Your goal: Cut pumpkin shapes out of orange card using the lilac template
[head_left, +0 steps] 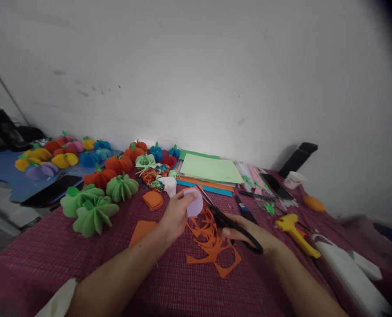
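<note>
My left hand pinches a pale round paper disc above the table. My right hand grips black scissors, whose blades point up and left towards the disc. Under both hands lies an orange paper sheet with several round holes cut out of it. A small stack of orange discs sits just left of my left hand, and an orange paper piece lies below it.
Several paper pumpkins in green, orange, yellow and blue stand at the left. Green sheets, a phone, a paper cup, a yellow glue gun and a black phone lie on the red cloth.
</note>
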### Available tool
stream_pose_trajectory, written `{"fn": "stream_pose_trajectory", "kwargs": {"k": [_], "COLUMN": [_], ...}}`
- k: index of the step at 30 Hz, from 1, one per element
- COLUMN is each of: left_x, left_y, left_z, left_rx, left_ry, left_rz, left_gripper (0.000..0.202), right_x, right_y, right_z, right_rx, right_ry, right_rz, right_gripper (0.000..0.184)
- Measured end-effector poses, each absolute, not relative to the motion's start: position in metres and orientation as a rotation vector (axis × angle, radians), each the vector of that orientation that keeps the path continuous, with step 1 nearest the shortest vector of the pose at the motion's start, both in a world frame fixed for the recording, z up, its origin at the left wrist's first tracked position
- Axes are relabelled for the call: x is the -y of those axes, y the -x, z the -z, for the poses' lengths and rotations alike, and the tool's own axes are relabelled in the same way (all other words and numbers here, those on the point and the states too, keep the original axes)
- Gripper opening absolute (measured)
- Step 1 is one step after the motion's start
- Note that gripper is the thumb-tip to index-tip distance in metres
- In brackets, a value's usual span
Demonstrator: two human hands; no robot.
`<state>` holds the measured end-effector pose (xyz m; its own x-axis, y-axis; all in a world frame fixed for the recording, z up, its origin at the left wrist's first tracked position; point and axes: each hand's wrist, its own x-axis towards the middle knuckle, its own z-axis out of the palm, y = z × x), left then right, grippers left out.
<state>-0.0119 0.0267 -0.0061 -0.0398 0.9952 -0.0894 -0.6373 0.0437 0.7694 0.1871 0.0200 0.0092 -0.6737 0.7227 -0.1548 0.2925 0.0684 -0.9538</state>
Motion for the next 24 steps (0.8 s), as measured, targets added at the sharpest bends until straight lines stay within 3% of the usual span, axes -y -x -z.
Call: {"fn": "stream_pose_trajectory", "kwargs": {"k": [24], "left_x": [-0.021], "left_y": [0.004], "left_z": [0.003], "left_rx": [-0.730], "left_ry": [-0.561], "left_rz": [-1.437], "left_gripper": [0.019], "right_x": [-0.017], "right_y": [-0.173], "right_z": [-0.001], "right_rx": [1.896], "right_ry": [0.991], "right_rz": [-1.662], "right_gripper": [0.032]}}
